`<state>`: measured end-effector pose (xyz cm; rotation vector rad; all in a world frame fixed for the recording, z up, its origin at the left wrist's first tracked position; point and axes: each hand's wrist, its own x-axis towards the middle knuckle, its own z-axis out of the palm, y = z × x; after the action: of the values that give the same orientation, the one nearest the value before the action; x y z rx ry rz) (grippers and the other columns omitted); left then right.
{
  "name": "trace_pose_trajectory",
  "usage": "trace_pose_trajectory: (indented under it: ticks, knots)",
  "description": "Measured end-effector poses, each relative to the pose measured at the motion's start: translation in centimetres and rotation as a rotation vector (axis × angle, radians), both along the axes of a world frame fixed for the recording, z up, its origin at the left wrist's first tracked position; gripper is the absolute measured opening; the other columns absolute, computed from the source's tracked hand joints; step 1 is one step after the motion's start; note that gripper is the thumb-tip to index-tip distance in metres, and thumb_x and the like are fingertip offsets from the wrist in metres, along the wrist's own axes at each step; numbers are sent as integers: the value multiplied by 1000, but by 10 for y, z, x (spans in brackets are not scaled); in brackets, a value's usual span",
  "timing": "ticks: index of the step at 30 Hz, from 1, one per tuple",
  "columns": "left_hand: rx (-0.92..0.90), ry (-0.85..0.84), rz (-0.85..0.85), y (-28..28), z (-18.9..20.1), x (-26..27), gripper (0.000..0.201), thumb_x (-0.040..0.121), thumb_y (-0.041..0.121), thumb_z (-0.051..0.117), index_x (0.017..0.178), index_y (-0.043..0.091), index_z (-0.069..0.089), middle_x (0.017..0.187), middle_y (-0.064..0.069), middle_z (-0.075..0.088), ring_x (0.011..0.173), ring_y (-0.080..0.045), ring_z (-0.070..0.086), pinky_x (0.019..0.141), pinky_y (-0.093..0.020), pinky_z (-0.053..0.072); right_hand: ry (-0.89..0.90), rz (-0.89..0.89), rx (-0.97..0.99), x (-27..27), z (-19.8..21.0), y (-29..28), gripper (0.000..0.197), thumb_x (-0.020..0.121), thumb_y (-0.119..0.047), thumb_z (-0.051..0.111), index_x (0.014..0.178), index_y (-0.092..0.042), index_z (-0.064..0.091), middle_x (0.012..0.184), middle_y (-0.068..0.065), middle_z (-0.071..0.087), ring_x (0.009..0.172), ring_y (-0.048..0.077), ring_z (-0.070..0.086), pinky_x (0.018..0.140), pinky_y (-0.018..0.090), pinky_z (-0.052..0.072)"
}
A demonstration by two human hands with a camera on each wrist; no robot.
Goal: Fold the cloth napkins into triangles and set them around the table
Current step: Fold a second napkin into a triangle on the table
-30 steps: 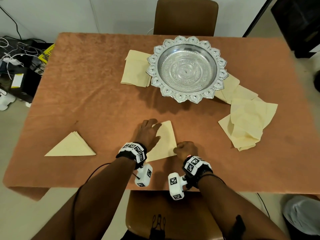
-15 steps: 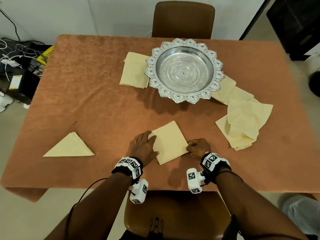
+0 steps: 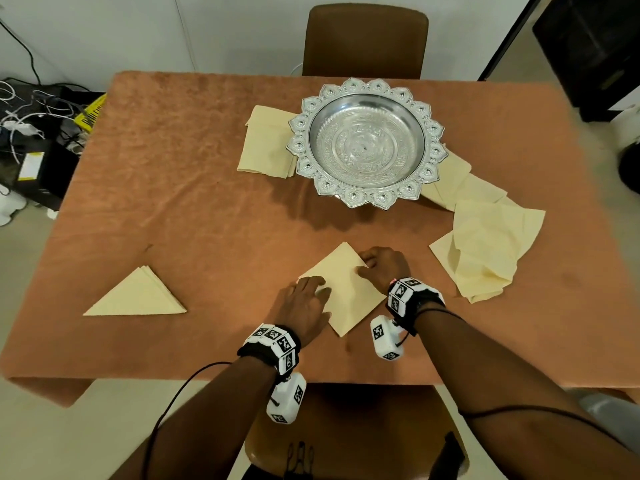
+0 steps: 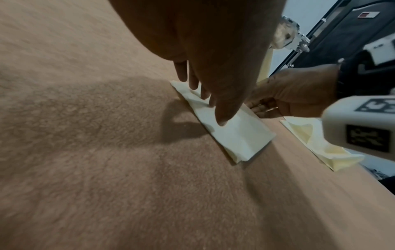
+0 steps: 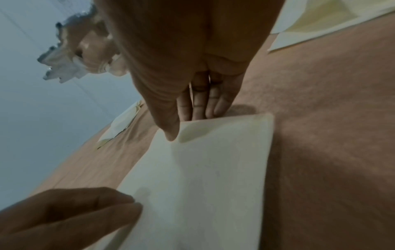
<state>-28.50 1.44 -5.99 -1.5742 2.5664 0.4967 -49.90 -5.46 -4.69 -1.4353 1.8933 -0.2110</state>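
A cream napkin (image 3: pixel 346 292) folded to a square lies as a diamond near the table's front edge. My left hand (image 3: pixel 304 299) presses its left corner with straight fingers (image 4: pixel 222 104). My right hand (image 3: pixel 381 268) pinches the upper right edge. In the right wrist view the thumb (image 5: pixel 169 128) lies on top of the napkin (image 5: pixel 203 177) and the fingers reach under the lifted edge. A finished triangle napkin (image 3: pixel 138 296) lies at the front left.
An ornate silver bowl (image 3: pixel 367 143) stands at the far middle. A stack of folded napkins (image 3: pixel 266 147) sits at its left, and loose crumpled napkins (image 3: pixel 491 244) spread at its right. A brown chair (image 3: pixel 363 39) stands behind the cloth-covered table (image 3: pixel 173 168).
The napkin has turned into a diamond. My right hand slid from its near corner up the right edge, and my left hand drew back to the left corner.
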Motion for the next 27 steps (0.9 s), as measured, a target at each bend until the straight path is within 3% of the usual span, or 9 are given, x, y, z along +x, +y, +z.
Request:
trace_pose_trajectory:
  ticks: [5, 10, 12, 15, 17, 19, 22, 25, 27]
  knots:
    - [19, -11, -22, 1, -6, 3, 57, 85, 44, 58, 137, 22, 49, 145, -2, 40, 131, -26, 40, 105, -44, 38, -4, 23, 10, 13, 0, -13, 36, 75, -30, 82, 106, -16, 71, 107, 2, 72, 100, 21, 66, 83, 24, 47]
    - [43, 20, -28, -5, -9, 9, 54, 88, 40, 56, 138, 20, 48, 149, -2, 36, 134, -26, 37, 109, -44, 36, -93, 36, -32, 15, 2, -17, 20, 74, -16, 81, 91, -18, 72, 89, -4, 71, 81, 14, 64, 77, 25, 52]
    - [34, 21, -18, -7, -12, 12, 53, 88, 39, 56, 137, 20, 48, 150, -2, 36, 135, -26, 36, 107, -44, 37, -147, 52, -53, 13, 3, -15, 14, 76, -12, 78, 88, -16, 73, 96, -6, 74, 81, 10, 66, 76, 20, 51]
    - [4, 72, 77, -13, -11, 15, 56, 84, 35, 61, 136, 18, 47, 146, -6, 41, 131, -29, 40, 104, -45, 40, -175, 77, -91, 8, 6, -7, 9, 78, -11, 76, 86, -13, 72, 95, -11, 70, 72, -6, 60, 64, 4, 40]
    - [-25, 152, 147, -21, -8, 15, 60, 81, 28, 68, 136, 13, 48, 139, -11, 48, 122, -32, 47, 102, -44, 40, -195, 76, -124, 3, 6, -3, 9, 77, -10, 76, 84, -14, 71, 96, -11, 73, 71, -12, 58, 65, 5, 41]
    - [5, 192, 207, -30, -6, 15, 62, 82, 26, 68, 138, 13, 46, 134, -12, 50, 117, -33, 48, 102, -43, 38, -242, 70, -138, 0, 8, 2, 10, 76, -9, 76, 81, -16, 71, 98, -9, 75, 73, -4, 64, 71, 15, 49]
    - [59, 185, 230, -42, -7, 17, 59, 81, 22, 69, 136, 19, 49, 126, -9, 53, 111, -31, 48, 99, -41, 37, -251, 114, -179, 0, 15, 12, 10, 76, -12, 77, 81, -19, 72, 87, -14, 71, 82, 13, 65, 77, 30, 54]
    - [58, 184, 246, -51, -7, 19, 45, 78, 14, 69, 122, 18, 62, 117, -8, 58, 105, -31, 51, 96, -41, 40, -233, 186, -198, 1, 22, 27, 11, 76, -14, 76, 84, -22, 74, 83, -18, 58, 90, 13, 56, 78, 27, 49]
    - [34, 178, 251, -54, -6, 20, 32, 77, 11, 67, 108, 20, 69, 109, -7, 62, 100, -30, 55, 90, -42, 45, -230, 271, -216, 1, 22, 38, 13, 75, -14, 77, 84, -23, 74, 84, -19, 60, 90, 13, 52, 76, 27, 48]
